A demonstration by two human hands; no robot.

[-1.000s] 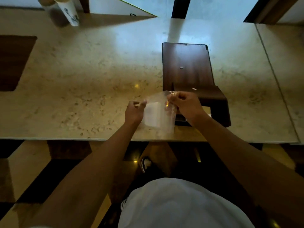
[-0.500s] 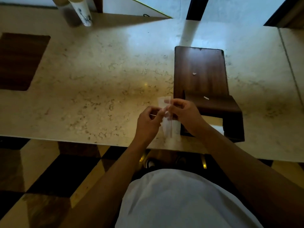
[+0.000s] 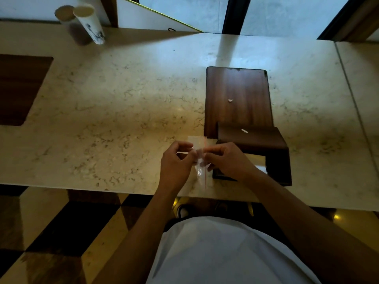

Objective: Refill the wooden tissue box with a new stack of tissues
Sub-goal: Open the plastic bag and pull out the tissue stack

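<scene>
A dark wooden tissue box (image 3: 254,140) stands near the marble counter's front edge, its flat wooden panel (image 3: 238,99) stretching away behind it. White tissue (image 3: 261,168) shows in the box's open side. Just left of the box, my left hand (image 3: 176,162) and my right hand (image 3: 227,158) pinch a clear plastic wrapper (image 3: 200,171) with a thin red line. The wrapper is folded narrow and hangs between my fingers. Whether it holds any tissues cannot be told.
Two tall paper cups (image 3: 86,23) stand at the counter's back left. A dark recess (image 3: 18,89) is cut into the counter at the left. Small white scraps (image 3: 230,100) lie on the wooden panel. The counter's front edge (image 3: 82,186) drops to a checkered floor.
The wrapper was spread wide between my hands a second ago. It is now folded narrow, and my hands have come close together.
</scene>
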